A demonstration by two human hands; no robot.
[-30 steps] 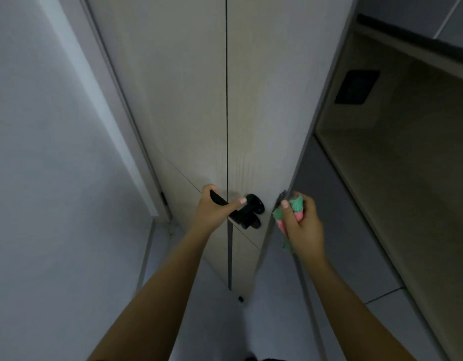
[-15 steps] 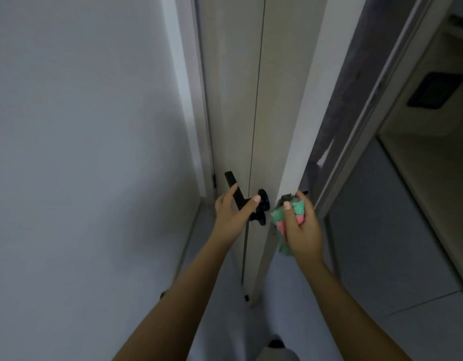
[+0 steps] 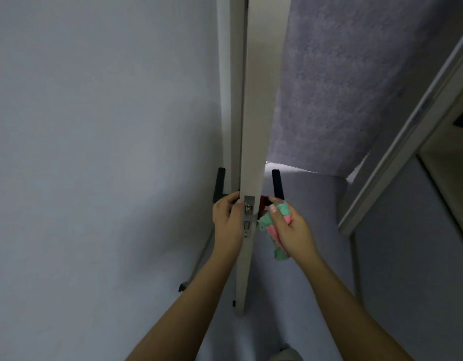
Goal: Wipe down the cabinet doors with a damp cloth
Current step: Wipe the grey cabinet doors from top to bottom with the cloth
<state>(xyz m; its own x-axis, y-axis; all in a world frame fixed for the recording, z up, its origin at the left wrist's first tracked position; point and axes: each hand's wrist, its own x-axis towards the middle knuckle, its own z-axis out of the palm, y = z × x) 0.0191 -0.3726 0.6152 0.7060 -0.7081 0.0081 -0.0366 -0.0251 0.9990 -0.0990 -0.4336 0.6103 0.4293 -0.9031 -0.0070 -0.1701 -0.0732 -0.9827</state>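
A tall pale door (image 3: 254, 126) stands edge-on to me, its metal latch plate (image 3: 248, 217) facing the camera. Black lever handles stick up on both sides, the left handle (image 3: 220, 183) and the right handle (image 3: 277, 183). My left hand (image 3: 227, 220) grips the base of the left handle against the door's left face. My right hand (image 3: 290, 230) holds a crumpled green and pink cloth (image 3: 274, 233) and presses it at the base of the right handle.
A plain white wall (image 3: 95, 152) runs close along the left. To the right are a grey textured panel (image 3: 355, 87), a door frame (image 3: 407, 139) and the cabinet recess (image 3: 452, 165). Pale floor (image 3: 290, 295) lies below, and a doorstop (image 3: 183, 286) sits at the wall's foot.
The door has swung from showing its face to edge-on, so both handles now show. Both hands kept their hold, left on the handle, right on the cloth.
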